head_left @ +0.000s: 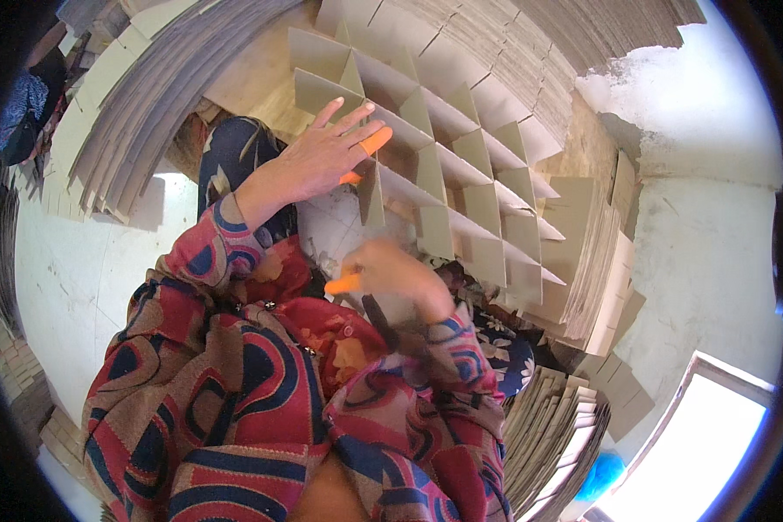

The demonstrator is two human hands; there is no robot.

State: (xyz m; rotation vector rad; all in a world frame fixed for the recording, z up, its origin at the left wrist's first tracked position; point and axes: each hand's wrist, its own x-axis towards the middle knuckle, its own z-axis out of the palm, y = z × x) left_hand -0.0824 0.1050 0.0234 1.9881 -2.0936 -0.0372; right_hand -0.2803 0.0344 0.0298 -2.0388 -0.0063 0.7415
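A grid of interlocked grey cardboard dividers (466, 165) stands in front of me, its square cells facing up. My left hand (313, 163) is at the grid's near left side with fingers spread, its fingertips over or against the outer strips; whether it presses on them I cannot tell. Orange covers (375, 140) sit on some of its fingers. Closer to my body, below the grid, is my right hand (393, 268), blurred by motion. One of its fingers wears an orange cover (344, 284) and points left. I cannot make out anything held in it.
Long stacks of cardboard strips (161, 96) curve along the left. More slotted strips (531, 65) lie behind the grid, with piled cardboard (583, 252) to its right. Another bundle (548, 435) stands at lower right near a blue object (602, 475). Another person (28, 104) is at far left.
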